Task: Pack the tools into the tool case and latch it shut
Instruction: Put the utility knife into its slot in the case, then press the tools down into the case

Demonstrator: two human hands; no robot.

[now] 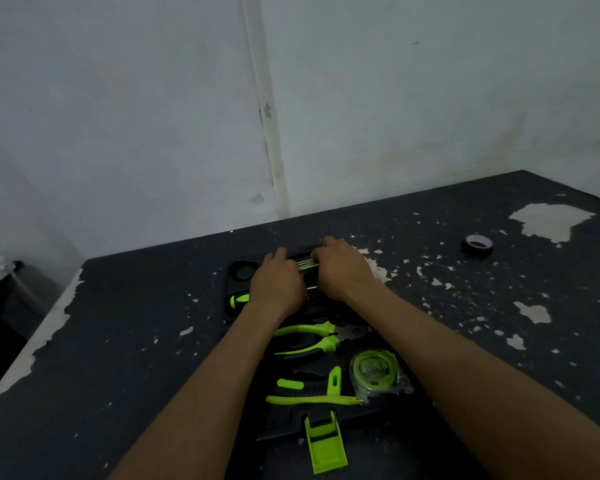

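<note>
The black tool case (280,428) lay open on the dark, paint-chipped bench (465,306), its bright green latch (323,445) sticking out over the near edge. Both hands worked at the far end of the case. The left hand (277,284) and the right hand (341,269) each grasped one end of a narrow green tool (305,263), with fingers curled round it, holding it just above or against the case; which one could not be told.

Green-handled pliers (307,338) sat in the middle of the case. A screwdriver (239,301) showed its green and black grip beside the left wrist. Nearer, a green tape measure (374,370) lay in clear wrapping. Its face bore pale lettering, too blurred to read with any certainty. No other writing was legible.

A roll of black tape (477,244) stood on the bench, well apart from the case, toward the right. A pale, scuffed wall (153,116) rose behind.
</note>
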